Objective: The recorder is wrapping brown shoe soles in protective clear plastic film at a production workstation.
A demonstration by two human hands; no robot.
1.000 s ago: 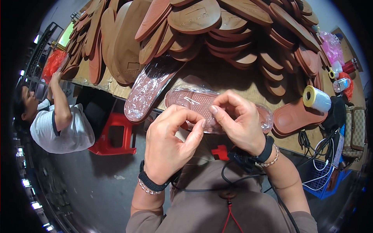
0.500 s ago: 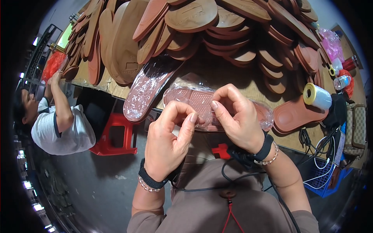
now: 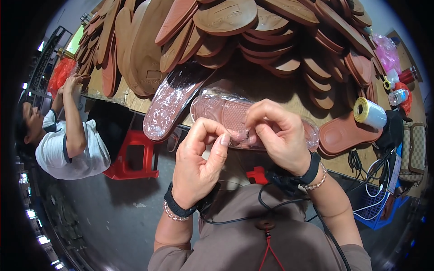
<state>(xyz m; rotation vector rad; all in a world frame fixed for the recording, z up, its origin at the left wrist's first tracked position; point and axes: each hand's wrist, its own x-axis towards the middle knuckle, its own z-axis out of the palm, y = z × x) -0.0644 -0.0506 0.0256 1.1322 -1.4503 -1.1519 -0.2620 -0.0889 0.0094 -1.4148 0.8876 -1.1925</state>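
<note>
A reddish-brown shoe sole point(image 3: 212, 108), covered in clear plastic film point(image 3: 241, 135), lies across the table's front edge. Over its near side my left hand point(image 3: 197, 158) pinches thumb and forefinger together on the film. Close by on the right, my right hand point(image 3: 281, 137) pinches the film too, its fingers curled. The film looks gathered between the two fingertips, and my right hand hides part of the sole. Left of it, a second film-wrapped sole point(image 3: 165, 110) slants over the edge. To the right rests a bare reddish sole point(image 3: 341, 133).
Heaped brown soles point(image 3: 271, 40) fill the back of the table point(image 3: 291, 106). A roll of film or tape point(image 3: 373, 112), cables point(image 3: 361, 165) and a blue basket point(image 3: 370, 212) are at right. At left, a person point(image 3: 70, 140) sits near a red stool point(image 3: 135, 156).
My right hand has shifted slightly, its fingers closing more tightly. My left hand has moved a little to the right. The person at left has raised their hands somewhat.
</note>
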